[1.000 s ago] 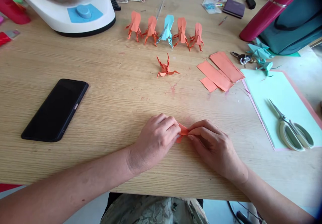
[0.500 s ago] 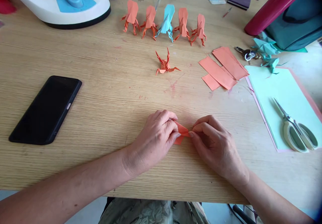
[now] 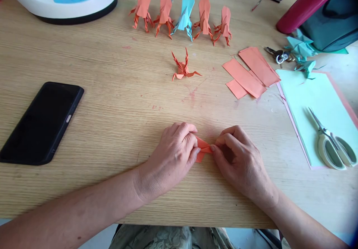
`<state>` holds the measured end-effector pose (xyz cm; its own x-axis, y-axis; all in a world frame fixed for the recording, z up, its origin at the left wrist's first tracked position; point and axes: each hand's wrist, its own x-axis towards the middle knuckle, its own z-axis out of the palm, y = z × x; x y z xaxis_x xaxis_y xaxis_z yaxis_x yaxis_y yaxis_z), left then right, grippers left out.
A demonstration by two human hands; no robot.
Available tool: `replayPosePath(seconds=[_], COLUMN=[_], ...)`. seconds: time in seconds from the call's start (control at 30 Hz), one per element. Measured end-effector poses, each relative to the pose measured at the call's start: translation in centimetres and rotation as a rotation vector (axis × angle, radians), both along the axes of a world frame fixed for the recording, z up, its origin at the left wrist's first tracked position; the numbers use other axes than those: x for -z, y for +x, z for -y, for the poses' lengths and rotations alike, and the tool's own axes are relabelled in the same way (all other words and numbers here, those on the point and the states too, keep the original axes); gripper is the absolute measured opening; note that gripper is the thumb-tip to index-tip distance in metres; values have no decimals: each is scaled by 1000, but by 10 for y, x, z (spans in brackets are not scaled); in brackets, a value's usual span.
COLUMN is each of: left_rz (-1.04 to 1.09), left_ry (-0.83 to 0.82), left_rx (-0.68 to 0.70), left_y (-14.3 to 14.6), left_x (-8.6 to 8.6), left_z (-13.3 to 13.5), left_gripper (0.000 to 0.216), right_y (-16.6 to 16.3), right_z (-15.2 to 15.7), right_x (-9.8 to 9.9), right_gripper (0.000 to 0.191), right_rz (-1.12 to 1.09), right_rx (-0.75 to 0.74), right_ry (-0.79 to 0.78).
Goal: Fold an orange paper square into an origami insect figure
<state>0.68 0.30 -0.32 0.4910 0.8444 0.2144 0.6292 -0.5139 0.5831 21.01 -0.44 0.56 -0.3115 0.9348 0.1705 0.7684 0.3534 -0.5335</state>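
Observation:
Between my hands, just above the front part of the table, is a folded piece of orange paper (image 3: 203,144). My left hand (image 3: 177,148) pinches its left side between thumb and fingers and hides much of it. The thumb and index finger of my right hand (image 3: 237,155) close on the narrow right tip of the same paper. Beyond my hands lies a small orange origami figure (image 3: 183,69) with thin, twisted limbs pointing up and sideways. To its right are several flat strips of orange paper (image 3: 244,78), overlapping one another.
Behind stands a row of orange origami figures (image 3: 165,13) with one blue figure (image 3: 185,15). A black phone (image 3: 41,122) lies left. Scissors (image 3: 331,142) rest on pale green paper (image 3: 296,107) at right, near keys (image 3: 279,56), teal origami (image 3: 300,49) and a red bottle (image 3: 304,4).
The camera view has shifted slightly, so the objects on the table sit a little differently. Both hands keep their grip on the orange paper, with hardly any movement.

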Motion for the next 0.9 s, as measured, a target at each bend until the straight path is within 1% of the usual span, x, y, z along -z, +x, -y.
replayPosePath(seconds=[0.27, 0.57, 0.73, 0.9], left_rz=[-34, -28, -28, -30], left_ry=[18, -43, -46, -49], left_rx=[-16, -35, -43, -42], left_y=[1, 2, 3, 3], left_x=[-1, -6, -4, -4], left_z=[0, 0, -1, -1], left_gripper=[10, 15, 13, 13], right_y=[-1, -1, -1, 0], right_z=[-1, -2, -2, -2], right_x=[0, 1, 1, 2], right_gripper=[14, 14, 15, 10], right_rz=[18, 31, 29, 44], right_rx=[12, 21, 22, 22], right_ry=[10, 13, 4, 29])
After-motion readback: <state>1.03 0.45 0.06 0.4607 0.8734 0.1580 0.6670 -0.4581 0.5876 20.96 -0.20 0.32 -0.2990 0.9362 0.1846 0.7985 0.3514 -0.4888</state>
